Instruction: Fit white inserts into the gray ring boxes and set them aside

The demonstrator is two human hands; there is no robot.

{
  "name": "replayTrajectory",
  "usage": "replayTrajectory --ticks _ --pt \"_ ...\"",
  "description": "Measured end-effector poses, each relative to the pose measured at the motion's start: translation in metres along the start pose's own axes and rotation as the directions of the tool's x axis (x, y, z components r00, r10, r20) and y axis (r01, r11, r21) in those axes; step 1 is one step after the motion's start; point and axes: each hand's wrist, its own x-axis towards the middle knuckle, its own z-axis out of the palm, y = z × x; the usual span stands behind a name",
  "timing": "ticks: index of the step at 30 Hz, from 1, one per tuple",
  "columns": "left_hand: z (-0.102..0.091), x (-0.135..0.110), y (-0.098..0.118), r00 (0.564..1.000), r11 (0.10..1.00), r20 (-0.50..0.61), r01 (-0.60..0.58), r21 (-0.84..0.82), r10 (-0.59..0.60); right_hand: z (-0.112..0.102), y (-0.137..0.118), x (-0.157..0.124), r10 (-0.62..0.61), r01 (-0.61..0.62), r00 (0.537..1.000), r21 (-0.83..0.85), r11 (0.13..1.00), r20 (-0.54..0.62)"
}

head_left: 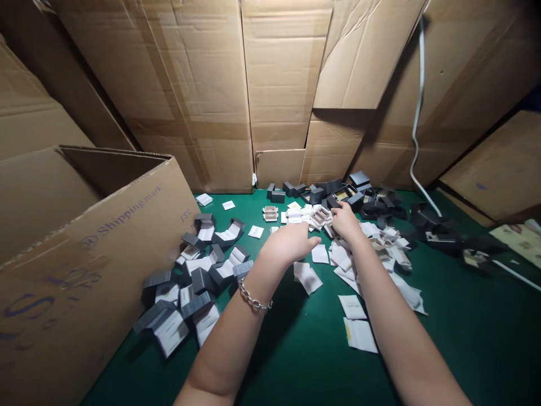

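My left hand [291,244], with a chain bracelet [255,299] at the wrist, hovers low over the middle of the green table [291,349]. Its thumb points out to the right, apart from the fingers, and nothing shows in its grasp. White folded paper pieces [299,214] lie just beyond it. Further right, my right hand [347,223] reaches into the pile, fingertips closed at a small black box [333,201]. Beside those fingers sits a pale slotted insert [320,217]. White paper packets [340,255] lie under and around the right forearm.
Open black boxes with white linings [203,279] are heaped at left, against a large open carton [105,254]. More black boxes [359,180] line the back. Cardboard walls [203,84] enclose the table. A white cable [416,141] hangs down at right.
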Motion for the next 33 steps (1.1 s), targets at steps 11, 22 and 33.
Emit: replayTrajectory --ticks 11,22,33 --pt "0.007 0.01 -0.011 0.988 0.987 -0.138 -0.088 -0.138 0.069 -0.045 -0.035 -0.022 -0.17 0.167 0.985 -0.273 0.948 0.012" --pt "-0.007 0.024 0.0 0.994 -0.183 -0.111 -0.107 -0.977 0.011 -0.115 -0.118 -0.088 -0.552 0.563 0.812 0.006 0.826 -0.192" --pt "-0.014 0.026 -0.001 0.954 -0.431 -0.182 -0.271 -0.861 -0.237 -0.122 -0.13 -0.112 -0.438 0.442 0.894 -0.023 0.897 0.094"
